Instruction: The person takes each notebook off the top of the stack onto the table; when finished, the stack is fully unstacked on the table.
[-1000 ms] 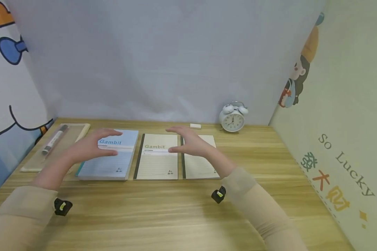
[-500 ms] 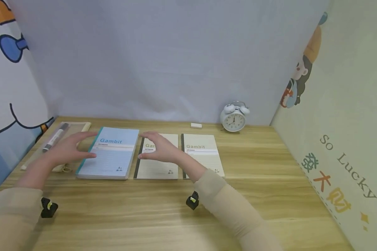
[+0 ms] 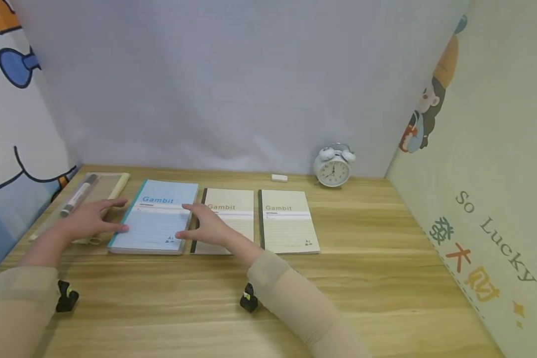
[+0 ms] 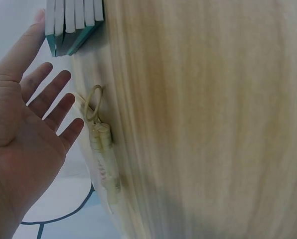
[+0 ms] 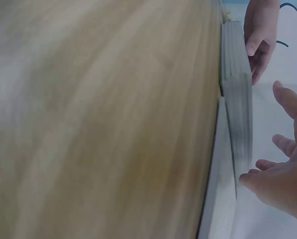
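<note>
A stack of several blue notebooks (image 3: 154, 226) with teal spines lies flat on the table; its layered edges show as a stack (image 4: 74, 17) in the left wrist view. My left hand (image 3: 89, 219) is at the stack's left side, fingers spread, thumb tip close to the spine edge. My right hand (image 3: 210, 228) hovers over the stack's right edge and partly covers a cream notebook (image 3: 230, 226) with a dark spine. Both hands hold nothing. In the right wrist view, the right hand (image 5: 285, 167) has fingers extended beside the blurred stack (image 5: 235, 55). Whether either hand touches it I cannot tell.
A second cream notebook (image 3: 288, 228) lies to the right. Behind are a white eraser-like block (image 3: 279, 178) and a white alarm clock (image 3: 333, 168). At left, a translucent zip pouch (image 3: 112, 185) lies with a marker (image 3: 79, 195). Walls bound the table at back and sides.
Both hands have shifted left and lower, from above the notebooks to either side of the blue stack. The right hand travelled farther, uncovering the right cream notebook. The notebooks stay in place.
</note>
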The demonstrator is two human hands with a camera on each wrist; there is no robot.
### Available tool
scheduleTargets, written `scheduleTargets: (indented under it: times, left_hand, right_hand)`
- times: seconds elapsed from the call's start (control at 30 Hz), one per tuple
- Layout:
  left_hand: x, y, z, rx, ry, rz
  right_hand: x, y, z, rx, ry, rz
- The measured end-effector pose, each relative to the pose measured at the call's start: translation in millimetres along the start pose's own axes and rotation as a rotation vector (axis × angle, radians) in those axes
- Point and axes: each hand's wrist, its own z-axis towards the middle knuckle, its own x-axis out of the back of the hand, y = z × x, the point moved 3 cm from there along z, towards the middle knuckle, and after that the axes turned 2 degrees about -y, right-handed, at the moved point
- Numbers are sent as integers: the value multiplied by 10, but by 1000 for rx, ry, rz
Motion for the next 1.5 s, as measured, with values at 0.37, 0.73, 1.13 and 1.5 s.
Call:
scheduleTargets:
  times: [0.37,0.73,1.13,1.5]
  left_hand:
    - [-42,-28,6,19,-7,-2]
    - [-37,6,-6,-1,3,-6]
    - [-14,141,12,-28,52,-67]
    - [31,457,100,-61,92,-224]
  right_hand:
    - [-169,19,130,-81,42,-127]
    - [-170,14,135,-111,38,-143]
    - [-31,12,28,-111,131,15]
    - [267,202,-14,-162,277,353]
